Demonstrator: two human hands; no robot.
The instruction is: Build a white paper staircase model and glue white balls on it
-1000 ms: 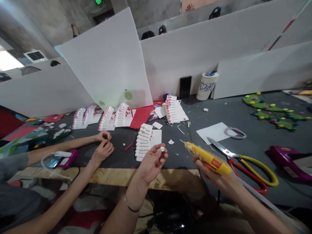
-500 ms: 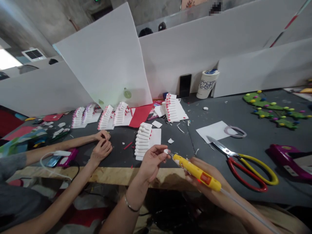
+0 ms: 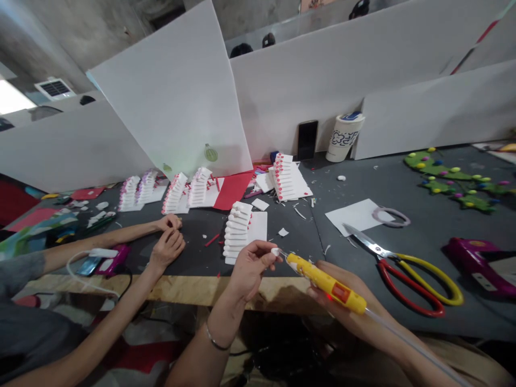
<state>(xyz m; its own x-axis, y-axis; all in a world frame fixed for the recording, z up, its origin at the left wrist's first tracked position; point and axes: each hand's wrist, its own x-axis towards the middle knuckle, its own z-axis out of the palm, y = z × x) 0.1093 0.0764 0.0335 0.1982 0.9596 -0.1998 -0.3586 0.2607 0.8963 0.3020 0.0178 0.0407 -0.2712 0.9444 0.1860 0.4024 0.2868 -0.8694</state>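
Observation:
Between thumb and fingertips, my left hand [image 3: 252, 269] pinches a small white piece [image 3: 275, 251] above the table's front edge. My right hand [image 3: 338, 285] is wrapped round a yellow hot-glue pen [image 3: 322, 279] with an orange-red switch and a clear stick or cord at its back. The pen's metal tip is at the white piece; whether they touch is too small to tell. Behind my left hand, a white card stack with rows of white sticks [image 3: 236, 231] lies on the dark table [image 3: 298, 220].
Scissors [image 3: 377, 250] with red and yellow handles lie right of my right hand, near white paper [image 3: 355, 215] and a tape ring [image 3: 391, 217]. A cup [image 3: 342, 141] and phone [image 3: 307, 141] stand at the back. A person's hands [image 3: 168, 244] are at the left.
The whole view has shifted very slightly. Both hands keep nearly the same pose, with the pen tip still at the white piece.

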